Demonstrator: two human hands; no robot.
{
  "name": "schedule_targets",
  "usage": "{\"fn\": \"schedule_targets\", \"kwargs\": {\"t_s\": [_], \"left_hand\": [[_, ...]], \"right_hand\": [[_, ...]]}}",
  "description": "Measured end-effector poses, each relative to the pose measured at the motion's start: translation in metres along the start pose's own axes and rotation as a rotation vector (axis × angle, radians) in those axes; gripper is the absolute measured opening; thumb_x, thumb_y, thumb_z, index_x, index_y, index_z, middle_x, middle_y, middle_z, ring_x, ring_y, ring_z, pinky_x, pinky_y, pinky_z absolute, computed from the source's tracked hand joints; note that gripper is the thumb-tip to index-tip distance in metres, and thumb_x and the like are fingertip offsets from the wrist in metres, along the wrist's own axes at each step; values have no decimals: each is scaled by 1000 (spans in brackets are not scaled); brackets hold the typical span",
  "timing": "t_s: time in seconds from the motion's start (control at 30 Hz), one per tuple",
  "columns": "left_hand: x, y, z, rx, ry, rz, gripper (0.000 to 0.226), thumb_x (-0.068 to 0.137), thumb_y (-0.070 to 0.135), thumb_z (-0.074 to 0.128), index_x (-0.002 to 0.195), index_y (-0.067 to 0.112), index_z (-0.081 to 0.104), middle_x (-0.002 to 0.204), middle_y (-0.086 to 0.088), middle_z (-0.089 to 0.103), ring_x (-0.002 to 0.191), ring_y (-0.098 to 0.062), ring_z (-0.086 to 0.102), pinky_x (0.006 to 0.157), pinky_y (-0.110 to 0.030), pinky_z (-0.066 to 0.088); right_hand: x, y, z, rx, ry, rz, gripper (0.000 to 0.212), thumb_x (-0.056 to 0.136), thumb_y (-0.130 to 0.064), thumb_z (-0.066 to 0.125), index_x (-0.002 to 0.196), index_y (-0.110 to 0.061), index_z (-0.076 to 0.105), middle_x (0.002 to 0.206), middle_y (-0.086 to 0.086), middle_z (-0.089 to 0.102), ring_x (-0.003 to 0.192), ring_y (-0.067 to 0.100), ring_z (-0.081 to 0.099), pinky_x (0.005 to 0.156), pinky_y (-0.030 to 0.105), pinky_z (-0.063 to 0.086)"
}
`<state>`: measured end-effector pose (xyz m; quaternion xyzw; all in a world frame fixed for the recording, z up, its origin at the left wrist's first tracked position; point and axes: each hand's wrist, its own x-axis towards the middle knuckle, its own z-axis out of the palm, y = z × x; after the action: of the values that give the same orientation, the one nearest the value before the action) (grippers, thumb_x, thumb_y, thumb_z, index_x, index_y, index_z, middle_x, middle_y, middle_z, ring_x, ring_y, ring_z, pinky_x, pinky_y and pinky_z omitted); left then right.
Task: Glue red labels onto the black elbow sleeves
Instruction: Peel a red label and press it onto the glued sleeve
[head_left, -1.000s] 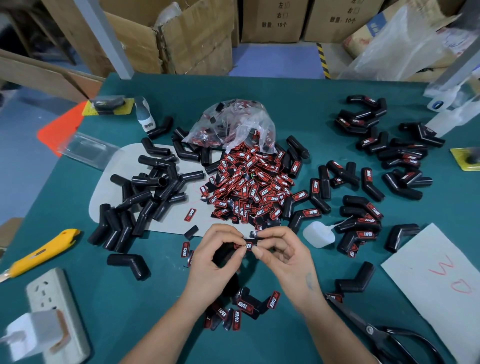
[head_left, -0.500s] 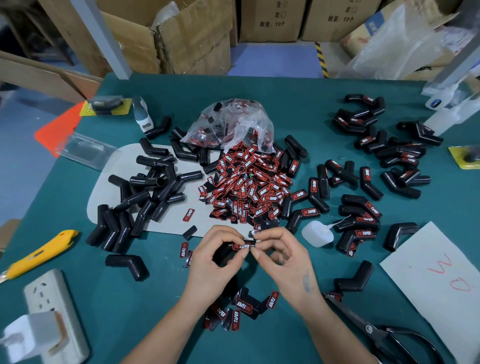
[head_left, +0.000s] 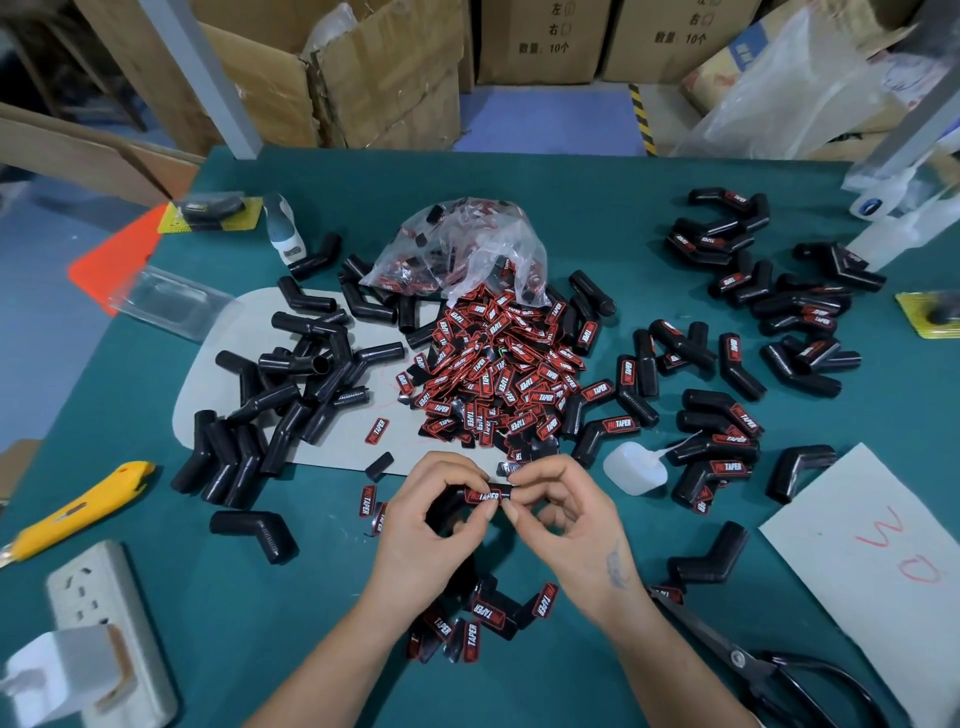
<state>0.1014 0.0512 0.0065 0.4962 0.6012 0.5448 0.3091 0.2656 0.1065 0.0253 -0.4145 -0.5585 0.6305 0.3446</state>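
Your teal felt-covered worktop (head_left: 597, 218) fills the view, with brown cardboard cartons (head_left: 374, 78) stacked behind its far edge. On its left half lies a pale grey rounded mat (head_left: 208, 384) carrying a loose heap of plain black rubber elbow sleeves (head_left: 291, 384). At the centre, a crumpled clear plastic bag (head_left: 457, 249) spills a mound of red-and-black printed labels (head_left: 498, 374) toward you. To the right, black elbow sleeves already bearing red labels (head_left: 727, 426) lie scattered well across the worktop. A white sheet of paper with red marks (head_left: 883, 561) sits at the right edge, with black-handled steel scissors (head_left: 779, 670) just below it. At the near left you have a white power strip with a plug (head_left: 98, 639) and a yellow utility knife (head_left: 78, 509). A small translucent glue bottle (head_left: 634, 467) lies on its side just right of your hands. Your left hand (head_left: 431, 525) curls its fingers round one black elbow sleeve (head_left: 457, 501) held above the worktop's near centre. Your right hand (head_left: 566, 525) pinches the sleeve's other end, thumb and forefinger clamped on the red label (head_left: 483, 496) lying along it. Below your wrists rests a small cluster of loose labelled pieces (head_left: 478, 618).
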Motion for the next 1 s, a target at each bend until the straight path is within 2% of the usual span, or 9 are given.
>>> {"fn": "schedule_targets", "kwargs": {"t_s": [0.13, 0.27, 0.37, 0.53, 0.67, 1.0], "left_hand": [[0, -1, 0, 5, 15, 6, 7, 86, 22, 73, 93, 20, 72, 100, 7, 67, 102, -21, 67, 93, -26, 51], [-1, -3, 2, 26, 20, 20, 8, 86, 21, 73, 93, 17, 72, 100, 8, 67, 101, -20, 68, 92, -27, 51], [-2, -3, 3, 21, 24, 22, 7, 87, 21, 73, 93, 20, 72, 101, 8, 67, 101, -21, 68, 91, -26, 51], [-2, 0, 2, 3, 37, 51, 9, 88, 20, 74, 97, 23, 72, 103, 8, 66, 102, -19, 67, 92, -25, 50], [-4, -1, 3, -29, 47, 53, 7, 89, 18, 75, 94, 15, 78, 103, 3, 66, 101, -18, 69, 94, -23, 50], [-3, -1, 1, -66, 23, 55, 5, 88, 18, 76, 91, 16, 80, 103, 7, 67, 98, -17, 69, 92, -24, 51]], "right_hand": [[2, 0, -3, -12, -1, 10, 33, 88, -11, 79, 99, -41, 71, 92, 1, 75, 87, 9, 69, 77, 20, 51], [0, 2, 2, -48, 22, -45, 35, 86, -6, 75, 95, -40, 68, 85, -1, 71, 79, 8, 64, 70, 17, 47], [0, 3, 4, -54, 26, -65, 36, 85, -7, 73, 96, -41, 67, 86, 1, 69, 78, 9, 63, 70, 17, 48], [0, 5, -1, -29, 3, -41, 31, 87, -16, 77, 101, -42, 70, 90, 0, 72, 83, 9, 65, 76, 16, 50], [-1, 7, 0, -37, 10, -69, 25, 86, -25, 76, 104, -41, 68, 91, 2, 71, 82, 13, 66, 76, 17, 50], [-1, 6, -2, -41, -11, -102, 27, 87, -27, 76, 108, -43, 68, 91, 0, 73, 85, 14, 68, 80, 19, 51]]}}
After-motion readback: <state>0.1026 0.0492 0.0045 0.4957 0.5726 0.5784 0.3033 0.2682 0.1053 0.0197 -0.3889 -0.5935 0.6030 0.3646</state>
